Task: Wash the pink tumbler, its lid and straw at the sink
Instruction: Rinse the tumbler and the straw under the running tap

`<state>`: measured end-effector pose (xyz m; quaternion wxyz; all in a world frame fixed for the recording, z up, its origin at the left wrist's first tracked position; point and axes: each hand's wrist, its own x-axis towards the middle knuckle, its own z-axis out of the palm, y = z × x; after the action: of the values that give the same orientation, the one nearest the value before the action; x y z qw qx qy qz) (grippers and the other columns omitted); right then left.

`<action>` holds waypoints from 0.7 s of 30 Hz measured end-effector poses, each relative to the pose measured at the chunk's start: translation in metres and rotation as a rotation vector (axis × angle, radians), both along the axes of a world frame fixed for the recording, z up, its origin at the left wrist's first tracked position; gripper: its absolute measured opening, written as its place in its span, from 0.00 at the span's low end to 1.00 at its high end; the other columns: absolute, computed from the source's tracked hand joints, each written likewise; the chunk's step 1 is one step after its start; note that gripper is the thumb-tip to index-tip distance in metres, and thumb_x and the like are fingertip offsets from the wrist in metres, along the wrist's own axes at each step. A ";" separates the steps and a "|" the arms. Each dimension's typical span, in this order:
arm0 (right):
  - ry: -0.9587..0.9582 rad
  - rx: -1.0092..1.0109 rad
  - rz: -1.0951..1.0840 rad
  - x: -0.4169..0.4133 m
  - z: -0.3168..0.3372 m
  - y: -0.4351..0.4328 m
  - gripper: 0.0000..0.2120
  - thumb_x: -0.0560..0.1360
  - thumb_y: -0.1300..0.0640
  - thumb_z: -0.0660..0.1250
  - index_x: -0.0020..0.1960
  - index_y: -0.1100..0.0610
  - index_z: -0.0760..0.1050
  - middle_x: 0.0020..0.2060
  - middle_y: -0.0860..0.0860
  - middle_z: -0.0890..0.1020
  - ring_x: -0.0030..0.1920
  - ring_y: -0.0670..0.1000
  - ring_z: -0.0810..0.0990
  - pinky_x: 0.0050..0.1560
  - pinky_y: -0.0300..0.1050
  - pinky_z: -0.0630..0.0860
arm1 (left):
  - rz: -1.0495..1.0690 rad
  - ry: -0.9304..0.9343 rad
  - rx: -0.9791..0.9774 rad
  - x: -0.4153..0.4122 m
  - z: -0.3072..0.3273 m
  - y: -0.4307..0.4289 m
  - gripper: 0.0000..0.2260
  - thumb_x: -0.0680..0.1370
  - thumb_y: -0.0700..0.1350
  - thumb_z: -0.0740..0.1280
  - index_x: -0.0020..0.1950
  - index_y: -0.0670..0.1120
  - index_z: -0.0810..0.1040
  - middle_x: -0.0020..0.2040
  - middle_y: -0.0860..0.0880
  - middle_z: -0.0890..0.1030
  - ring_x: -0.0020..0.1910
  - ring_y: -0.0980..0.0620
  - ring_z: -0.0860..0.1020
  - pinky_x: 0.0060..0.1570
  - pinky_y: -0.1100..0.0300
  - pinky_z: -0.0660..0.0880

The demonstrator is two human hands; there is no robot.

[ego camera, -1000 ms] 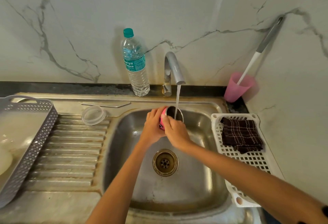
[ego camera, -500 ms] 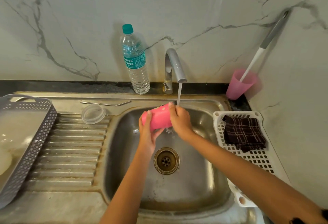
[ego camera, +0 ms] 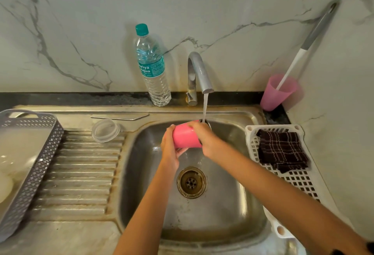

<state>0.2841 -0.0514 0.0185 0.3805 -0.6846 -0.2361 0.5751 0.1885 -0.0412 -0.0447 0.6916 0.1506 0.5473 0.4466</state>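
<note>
Across the lower middle of the frame, a steel sink (ego camera: 232, 214) with a ribbed drainboard to its left. At the left edge, a grey basket (ego camera: 30, 184). At the right edge, a white basket (ego camera: 299, 182) with a dark checked cloth (ego camera: 281, 151) inside. Upright on the counter (ego camera: 81, 99) behind the sink, a bottle (ego camera: 153, 72) with a teal cap, just left of the tap (ego camera: 197, 72) (water running). At upper right, in the corner, a pink cup (ego camera: 277, 93) with a long brush (ego camera: 303, 48) leaning in it. Over the basin, in the centre of the frame, the tumbler (ego camera: 186, 136), tipped on its side with its mouth to the right under the stream. Left hand (ego camera: 169, 149) at the base end, fingers (ego camera: 168, 133) curled round it. Right hand (ego camera: 206, 139) at the mouth end, fingers (ego camera: 197, 128) wrapped over the rim. On the drainboard's upper end, the clear lid (ego camera: 105, 130), lying flat. Just above it, along the sink's back ledge, the metal straw (ego camera: 119, 117).
</note>
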 end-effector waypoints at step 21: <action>-0.067 0.101 0.516 0.015 -0.008 -0.014 0.18 0.69 0.57 0.69 0.57 0.57 0.69 0.47 0.53 0.75 0.50 0.52 0.75 0.46 0.42 0.72 | -0.099 0.081 -0.007 -0.011 0.001 0.012 0.12 0.76 0.55 0.68 0.54 0.50 0.78 0.56 0.42 0.81 0.54 0.44 0.81 0.41 0.51 0.82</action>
<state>0.2993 -0.0653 0.0105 0.2467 -0.6006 -0.4438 0.6176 0.1778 -0.0295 -0.0442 0.6906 0.1928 0.5684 0.4035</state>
